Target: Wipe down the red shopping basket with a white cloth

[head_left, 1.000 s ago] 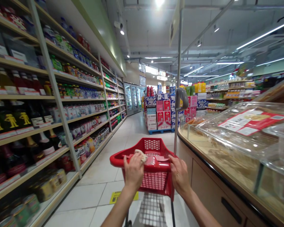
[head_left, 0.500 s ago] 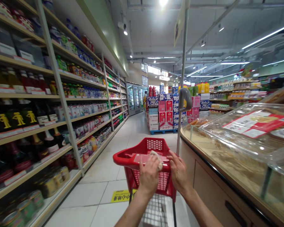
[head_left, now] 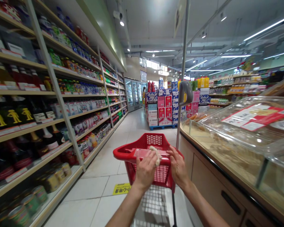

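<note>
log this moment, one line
left hand: cloth on red cart handle | right hand: at handle's right end | floor: yellow sign

A red plastic shopping cart (head_left: pixel 165 171) with a perforated basket stands upright at lower centre, its thick, rounded handle (head_left: pixel 165 162) nearest the camera. A crumpled off-white cloth (head_left: pixel 158 155), partly covered, lies against that handle, just below and right of the frame's middle.

left hand (head_left: pixel 145 171): holds cloth (head_left: pixel 157 156) on cart handle (head_left: pixel 130 154) | right hand (head_left: pixel 179 168): at handle's end
</note>
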Available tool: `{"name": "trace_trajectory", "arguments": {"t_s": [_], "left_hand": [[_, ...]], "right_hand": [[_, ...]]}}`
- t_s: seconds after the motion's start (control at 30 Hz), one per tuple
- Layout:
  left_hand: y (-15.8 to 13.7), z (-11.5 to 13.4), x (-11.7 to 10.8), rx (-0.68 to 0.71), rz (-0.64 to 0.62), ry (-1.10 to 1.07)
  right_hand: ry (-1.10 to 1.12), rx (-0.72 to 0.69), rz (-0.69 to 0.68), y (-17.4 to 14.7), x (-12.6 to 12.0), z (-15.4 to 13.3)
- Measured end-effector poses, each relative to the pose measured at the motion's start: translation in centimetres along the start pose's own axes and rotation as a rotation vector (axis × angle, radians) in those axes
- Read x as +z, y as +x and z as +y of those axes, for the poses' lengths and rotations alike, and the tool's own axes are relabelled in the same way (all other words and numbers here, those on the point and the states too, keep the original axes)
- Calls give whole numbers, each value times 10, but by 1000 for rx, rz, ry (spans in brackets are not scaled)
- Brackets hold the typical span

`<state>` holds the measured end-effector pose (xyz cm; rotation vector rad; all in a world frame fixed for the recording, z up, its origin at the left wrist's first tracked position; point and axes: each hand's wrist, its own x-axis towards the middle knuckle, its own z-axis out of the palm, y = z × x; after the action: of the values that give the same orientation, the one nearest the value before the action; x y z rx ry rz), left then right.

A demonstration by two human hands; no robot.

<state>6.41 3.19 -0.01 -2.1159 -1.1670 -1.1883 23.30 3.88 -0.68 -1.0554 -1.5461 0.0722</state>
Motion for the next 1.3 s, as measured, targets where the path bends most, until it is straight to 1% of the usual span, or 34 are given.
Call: {"name": "trace_trajectory", "arguments": {"t_s": [0.07,0.1,0.13,0.17,0.27,0.3,0.33,0.37,0.47,0.5,0.53,0.63,0.67,0.7,0.73,0.83,0.87,0.9,0.93,1.0,1.03,1.07,1.1,1.2,1.23,1.27,1.3], "left_hand": [[-2,-15,-7,-154,28,73],[-3,-20,-10,-213,40,104],[-3,-22,-11,-237,46,118],[-2,-21,-11,-214,42,112],[-1,-9,-5,3,-3,28],[-1,-8,-4,42,-13,13],[-1,-10,-4,39,-18,17],[-1,-14,-5,-6,-15,38],[-2,-29,-11,-210,16,127],[-2,-30,-11,-229,16,133],[-1,-27,-9,-205,6,119],[3,-11,-2,-13,-47,29],[4,-9,-1,21,-53,14],[4,-11,-2,18,-55,13],[3,-16,-4,-24,-47,31],[1,-36,-12,-224,-7,119],[1,-38,-13,-254,-3,132],[1,-36,-12,-243,-10,128],[2,-30,-10,-190,-26,107],[3,-17,-4,-41,-57,48],[4,-13,-2,11,-63,27],[4,-11,-1,27,-61,20],[4,-13,-3,2,-55,26],[3,-28,-9,-186,-28,79],[3,-30,-10,-223,-27,83],[4,-28,-10,-223,-35,70],[4,-24,-8,-185,-50,41]], "right_hand": [[-27,-14,-9,0,0,-1],[-49,-27,-9,0,2,-2],[-74,-45,-9,0,3,-3],[-97,-67,-12,0,5,-5],[-135,-106,-29,0,9,-10],[-133,-96,-34,0,10,-10],[-125,-80,-40,0,9,-10],[-115,-63,-46,0,9,-10],[-111,-37,-55,1,7,-9],[-121,-41,-49,1,8,-9],[-132,-50,-40,1,8,-8],[-140,-75,-16,0,8,-5],[-135,-74,-13,0,7,-4],[-130,-71,-14,-1,5,-3],[-128,-70,-21,-1,4,-2],[-158,-89,-49,-1,5,-2],[-176,-101,-53,-1,6,-3],[-191,-113,-53,-2,8,-4],[-202,-125,-50,-2,9,-4],[-208,-138,-37,-2,10,-4],[-204,-139,-35,-2,9,-4],[-197,-137,-37,-2,8,-3],[-191,-131,-43,-2,6,-2],[-195,-112,-71,-2,3,-3],[-198,-108,-78,-2,4,-4],[-199,-110,-83,-1,5,-5],[-198,-114,-84,-1,7,-5]]}}
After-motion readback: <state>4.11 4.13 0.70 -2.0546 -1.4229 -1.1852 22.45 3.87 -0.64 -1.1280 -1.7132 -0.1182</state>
